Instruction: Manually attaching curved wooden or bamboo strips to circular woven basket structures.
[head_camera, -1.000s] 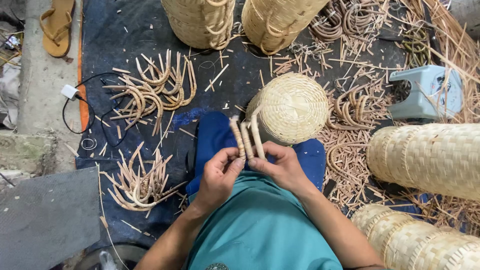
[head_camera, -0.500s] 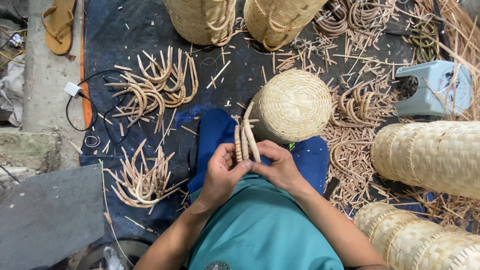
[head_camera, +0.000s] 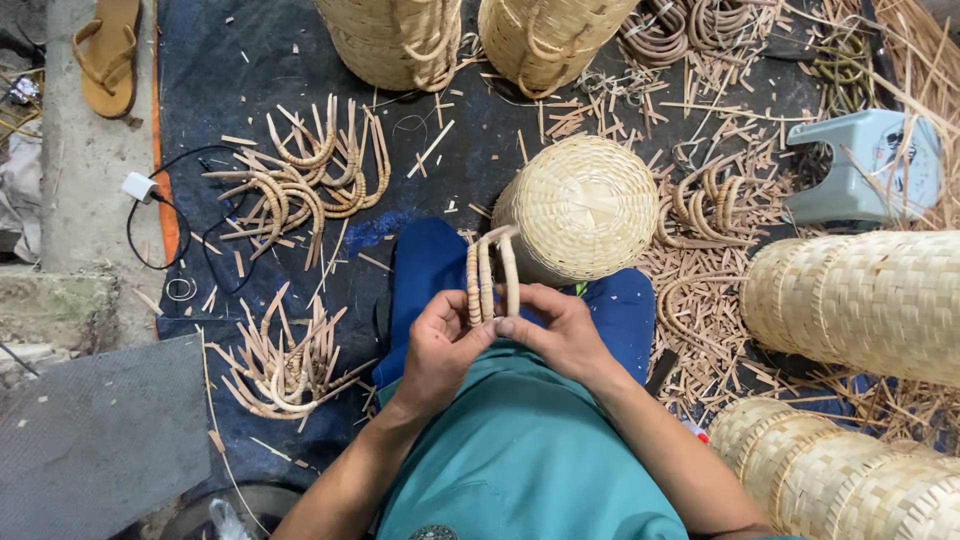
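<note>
- Head view: I am gripping a bent rattan handle (head_camera: 490, 275) over my lap, touching the small woven basket (head_camera: 580, 205).
- My left hand (head_camera: 440, 350) and right hand (head_camera: 555, 330) are both clenching around its ends.
- Loose handle pieces (head_camera: 300, 180) are lying on the dark mat (head_camera: 250, 80).

Floor: covered at centre by a dark blue tarpaulin (head_camera: 270, 60), strewn with cane offcuts (head_camera: 690, 100). Concrete floor (head_camera: 70, 190) is exposed along the left edge, where a tan sandal (head_camera: 108, 55) is laid. A grey mat (head_camera: 95, 440) is seen at lower left. A white plug with black cable (head_camera: 140, 187) is placed at the tarpaulin's edge. A grey plastic stool (head_camera: 865, 165) is set at upper right. Finished woven baskets (head_camera: 860, 300) are stacked along the right side and top. Lighting: even, soft, without hard shadows.
</note>
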